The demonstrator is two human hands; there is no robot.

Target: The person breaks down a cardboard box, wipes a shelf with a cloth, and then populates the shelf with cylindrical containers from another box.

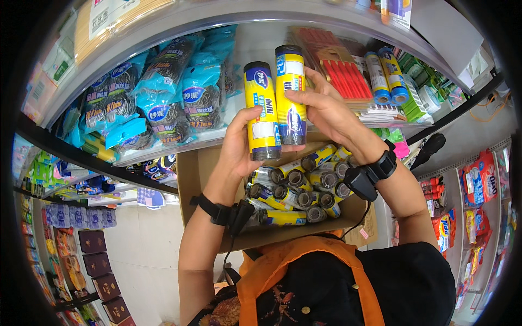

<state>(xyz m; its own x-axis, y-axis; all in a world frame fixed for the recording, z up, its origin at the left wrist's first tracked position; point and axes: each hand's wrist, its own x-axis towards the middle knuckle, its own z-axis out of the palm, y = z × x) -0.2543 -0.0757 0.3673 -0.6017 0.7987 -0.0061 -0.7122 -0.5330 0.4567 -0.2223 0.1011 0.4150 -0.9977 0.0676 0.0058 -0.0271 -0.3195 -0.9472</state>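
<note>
We have the left roll (262,111) wrapped in our left hand's (237,138) fingers and the right roll (291,95) gripped by our right hand (326,106), side by side, long axes nearly parallel, pointing toward the shelf (256,39). Beneath our hands, the cardboard box (189,175) holds more rolls (285,218) (lying jumbled, many showing us their ends).

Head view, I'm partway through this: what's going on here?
A person holds two yellow-and-blue rolls upright, side by side: the left hand grips the left roll, and the right hand grips the right roll. Below them, an open cardboard box holds many similar rolls. Blue packs sit on the shelf to the left.
</note>
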